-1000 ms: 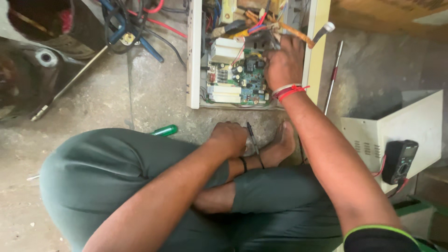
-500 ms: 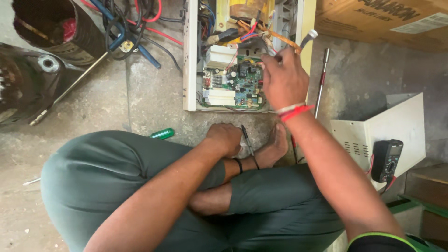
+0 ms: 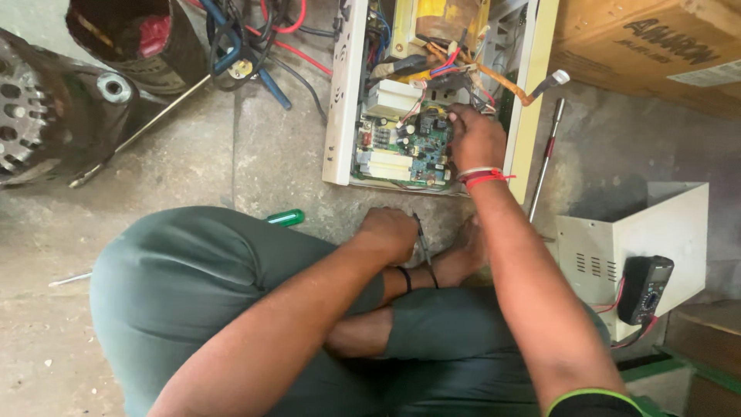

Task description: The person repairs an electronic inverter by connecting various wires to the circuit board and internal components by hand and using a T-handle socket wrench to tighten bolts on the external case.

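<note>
The person sits cross-legged on the concrete floor (image 3: 185, 162), knees in grey-green trousers filling the lower frame. Ahead lies an open cream metal chassis (image 3: 340, 100), its cover off, with a green circuit board (image 3: 413, 150) in its near half and a bundle of coloured wires (image 3: 448, 66) above it. To the right stands the cream cover (image 3: 656, 232) with a black multimeter (image 3: 644, 289) leaning on it; a cardboard box (image 3: 656, 46) sits beyond.

The right arm stretches forward from the lower right, nearly straight, wrist ringed by red and white bands. The right hand (image 3: 477, 139) is palm-down over the board's right edge, fingers curled together with the tips down among the components; what they pinch cannot be told.

The left arm crosses the lap, bent at the elbow. The left hand (image 3: 390, 232) rests by the ankle, closed loosely around a thin dark tool (image 3: 423, 247). A green-handled screwdriver (image 3: 285, 218) lies just beside the left knee.
</note>
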